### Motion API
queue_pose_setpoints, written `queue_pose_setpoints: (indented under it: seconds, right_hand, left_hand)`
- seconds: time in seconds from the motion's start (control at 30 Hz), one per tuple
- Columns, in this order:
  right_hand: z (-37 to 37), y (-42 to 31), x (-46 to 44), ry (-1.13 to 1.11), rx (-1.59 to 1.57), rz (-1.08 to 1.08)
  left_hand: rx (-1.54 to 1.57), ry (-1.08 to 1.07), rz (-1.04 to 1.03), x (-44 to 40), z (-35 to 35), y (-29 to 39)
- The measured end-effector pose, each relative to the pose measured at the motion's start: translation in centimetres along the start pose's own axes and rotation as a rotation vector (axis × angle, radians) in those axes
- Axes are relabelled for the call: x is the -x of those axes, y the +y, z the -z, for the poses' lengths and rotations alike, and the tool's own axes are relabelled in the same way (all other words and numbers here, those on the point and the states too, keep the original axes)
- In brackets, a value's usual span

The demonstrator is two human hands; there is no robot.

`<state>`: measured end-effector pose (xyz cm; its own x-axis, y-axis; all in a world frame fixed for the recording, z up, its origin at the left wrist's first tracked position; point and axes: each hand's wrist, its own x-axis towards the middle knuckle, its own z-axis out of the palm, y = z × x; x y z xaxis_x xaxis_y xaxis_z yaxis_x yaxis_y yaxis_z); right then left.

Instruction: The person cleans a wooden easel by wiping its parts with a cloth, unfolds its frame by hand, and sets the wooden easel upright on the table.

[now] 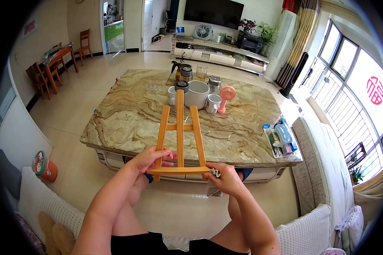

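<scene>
A small wooden easel (180, 140) stands upright between my hands, in front of the near edge of the marble-topped table (127, 123). My left hand (151, 159) is closed round the lower part of its left leg. The fingers of my right hand (225, 177) pinch the right end of its bottom ledge and also hold a crumpled grey-beige cloth (215, 172), part of which hangs below. Beyond the easel's top are a white pot (197, 94), a white mug (213, 103) and a pink handheld fan (226, 97).
At the table's right corner lies a tray of packaged items (281, 139). Glass jars and a rack stand at its back. A red-brown bin (47, 168) is on the floor at left. Sofa cushions flank my legs, and a padded sofa section (317, 157) is at right.
</scene>
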<state>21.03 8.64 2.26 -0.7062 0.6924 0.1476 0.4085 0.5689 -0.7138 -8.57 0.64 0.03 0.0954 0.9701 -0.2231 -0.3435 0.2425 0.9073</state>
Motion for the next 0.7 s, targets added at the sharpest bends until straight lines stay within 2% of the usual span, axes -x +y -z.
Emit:
queue_pose_setpoints:
  seconds: [0.27, 0.37, 0.5, 0.57, 0.6, 0.67, 0.7]
  right_hand:
    - [-0.7, 0.0, -0.3, 0.008, -0.006, -0.009]
    - [-1.3, 0.0, -0.4, 0.065, -0.021, 0.012]
    - [-1.8, -0.3, -0.9, 0.176, 0.050, 0.066]
    - [-2.1, -0.1, -1.3, 0.213, 0.064, 0.069]
    - [-2.3, 0.1, -1.5, 0.214, 0.066, 0.070]
    - [-2.8, 0.2, -2.1, 0.226, 0.039, 0.055]
    - [-2.9, -0.2, -2.3, 0.226, 0.041, 0.062]
  left_hand:
    - [-0.044, -0.071, -0.100, -0.4, 0.8, -0.2]
    - [-0.037, -0.015, -0.104, -0.4, 1.0, 0.3]
    - [-0.183, 0.006, -0.185, -0.6, 0.9, 0.7]
    - [-0.295, 0.231, -0.249, -0.8, 0.8, -0.2]
    - [-0.293, 0.231, -0.251, -1.1, 0.8, -0.7]
    - [-0.438, 0.365, -0.490, -1.6, 1.0, -1.3]
    - [-0.438, 0.368, -0.496, -1.6, 0.9, -1.1]
